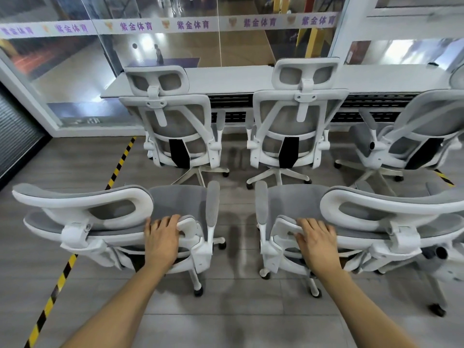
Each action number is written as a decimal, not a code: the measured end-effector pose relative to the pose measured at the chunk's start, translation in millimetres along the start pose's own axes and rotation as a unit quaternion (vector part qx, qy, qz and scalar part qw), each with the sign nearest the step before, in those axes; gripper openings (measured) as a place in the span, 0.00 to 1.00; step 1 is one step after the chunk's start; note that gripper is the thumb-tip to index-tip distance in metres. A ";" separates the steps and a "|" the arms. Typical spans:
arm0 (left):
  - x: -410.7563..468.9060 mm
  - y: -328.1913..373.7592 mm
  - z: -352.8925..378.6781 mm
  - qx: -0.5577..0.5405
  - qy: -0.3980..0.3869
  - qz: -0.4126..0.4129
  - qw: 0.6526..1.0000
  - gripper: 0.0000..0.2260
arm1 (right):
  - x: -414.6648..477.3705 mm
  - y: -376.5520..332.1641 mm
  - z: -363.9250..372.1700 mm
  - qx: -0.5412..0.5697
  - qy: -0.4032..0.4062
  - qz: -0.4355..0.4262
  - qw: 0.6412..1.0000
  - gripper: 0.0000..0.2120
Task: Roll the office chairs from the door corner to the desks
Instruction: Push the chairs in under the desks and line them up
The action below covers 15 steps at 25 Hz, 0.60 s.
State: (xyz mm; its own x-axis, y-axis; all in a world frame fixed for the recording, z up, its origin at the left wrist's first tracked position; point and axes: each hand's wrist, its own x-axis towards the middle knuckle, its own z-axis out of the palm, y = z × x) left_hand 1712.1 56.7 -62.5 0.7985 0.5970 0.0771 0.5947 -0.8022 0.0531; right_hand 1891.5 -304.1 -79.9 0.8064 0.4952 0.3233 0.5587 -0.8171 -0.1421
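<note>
Two white-and-grey mesh office chairs stand close in front of me, backs toward me. My left hand [162,237] grips the top edge of the left chair's backrest [82,209]. My right hand [316,241] grips the top edge of the right chair's backrest [391,209]. A narrow gap of floor separates the two chairs. Farther ahead, three more matching chairs [175,126] [288,121] [411,131] stand at a long white desk [233,79], the right one turned sideways.
A glass wall [175,41] with a printed band runs behind the desk. Yellow-black hazard tape [120,162] crosses the grey floor on the left, and a short piece [443,177] lies at the right. A dark shutter [17,136] is at the far left.
</note>
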 end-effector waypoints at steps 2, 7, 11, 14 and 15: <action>-2.3 -0.3 1.0 -0.008 0.011 0.003 1.000 0.17 | -7.3 -0.4 1.3 0.004 0.006 -0.006 1.000 0.12; -4.4 -1.0 -0.5 -0.012 0.006 0.004 1.000 0.15 | -7.3 -12.4 0.4 0.016 -0.011 -0.004 1.000 0.12; -6.8 -1.0 -2.8 -0.017 0.007 0.010 1.000 0.15 | -2.6 -13.9 -0.8 0.008 -0.020 0.002 1.000 0.14; -7.6 -2.6 -2.1 -0.016 0.006 0.012 1.000 0.16 | -2.3 -11.2 0.0 0.008 -0.018 0.000 1.000 0.14; -8.3 -2.8 -0.9 -0.014 0.007 0.014 1.000 0.17 | -1.5 -10.9 -0.4 0.006 -0.021 0.002 1.000 0.13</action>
State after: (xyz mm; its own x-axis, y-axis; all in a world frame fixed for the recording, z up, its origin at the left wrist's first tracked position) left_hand 1703.8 54.0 -62.3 0.8132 0.5747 0.0919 0.5693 -0.8183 0.0792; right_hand 1884.1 -296.0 -78.5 0.8160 0.5038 0.2833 0.5574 -0.8156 -0.1551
